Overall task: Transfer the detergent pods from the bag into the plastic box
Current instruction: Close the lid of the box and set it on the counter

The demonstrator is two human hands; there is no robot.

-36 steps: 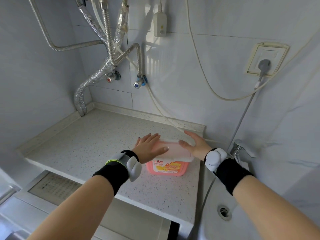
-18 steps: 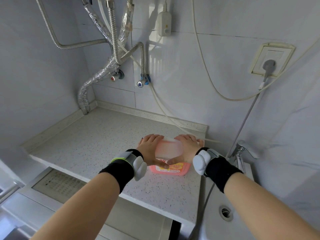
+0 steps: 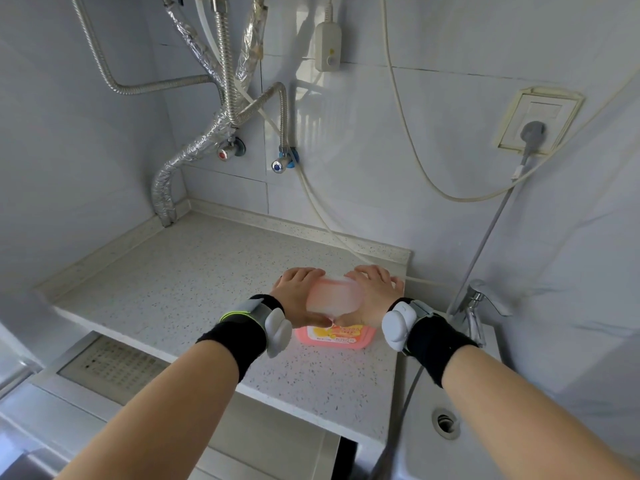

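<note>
While both hands sit on the plastic box point(image 3: 334, 336), the main risk as I read it is a lid corner not seating, or the box skidding: it stands close to the countertop point(image 3: 194, 271) edge at 3 o'clock, w/ the sink point(image 3: 491, 427) right beside it, so an uneven push could shove it that way. No bag or pods in view, so can't tell how much of the transfer is done; the lid looks on, prob. closing step.

Nearest the camera, both forearms reach fwd, each w/ a black wristband & white device. Left hand point(image 3: 298, 299) lies over the box's 9 o'clock side, palm down, fingers curled over the far edge, thumb along the near edge. Right hand point(image 3: 375, 296) mirrors it at 3 o'clock, fingers wrapped over the far rim, thumb meeting the other near the label. Both grip the box lid point(image 3: 334, 296), a pale pink translucent panel showing btwn them.

Box: pink, label facing the camera, on the counter at approx. 1 o'clock from centre frame.

Farther off, tap point(image 3: 479, 299) at 3 o'clock, then wall hoses point(image 3: 225, 64) at 11 and a socket point(image 3: 535, 123) at 2.
</note>
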